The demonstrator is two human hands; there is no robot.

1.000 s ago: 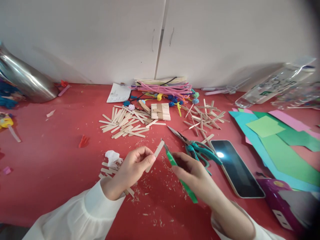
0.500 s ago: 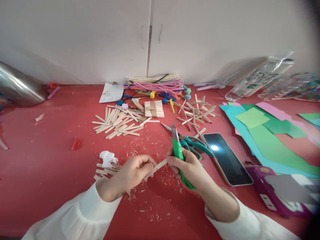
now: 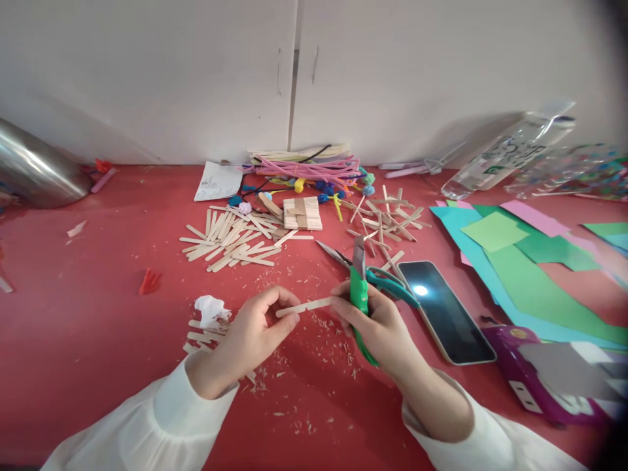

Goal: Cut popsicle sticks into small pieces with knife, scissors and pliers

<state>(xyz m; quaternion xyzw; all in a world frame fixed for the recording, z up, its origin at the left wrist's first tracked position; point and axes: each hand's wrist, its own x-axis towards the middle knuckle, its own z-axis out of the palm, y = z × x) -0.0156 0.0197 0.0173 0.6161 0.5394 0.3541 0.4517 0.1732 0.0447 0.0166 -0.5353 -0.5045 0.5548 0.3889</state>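
A pale wooden craft stick [image 3: 313, 305] with a small notch near its middle spans the gap between my two hands. My left hand [image 3: 260, 327] pinches its left end between thumb and fingers. The other end is in the fingertips of my right hand [image 3: 373, 320], which also grips a green utility knife [image 3: 360, 294], blade pointing up and away from me. Scissors [image 3: 385, 282] with teal handles lie just behind the knife, partly hidden by it. Wood shavings [image 3: 318, 340] are scattered on the red table under my hands.
Loose craft sticks [image 3: 235, 239] and a banded bundle [image 3: 308, 214] lie beyond my hands. At the right are a phone [image 3: 447, 314], a purple device [image 3: 534, 379], coloured paper [image 3: 524, 261] and a plastic bottle [image 3: 500, 154]. A metal flask [image 3: 42, 167] is at far left.
The craft stick has turned from slanting to nearly level, with its left end and notch now exposed. My left hand has loosened its curl slightly, and the knife stands more upright.
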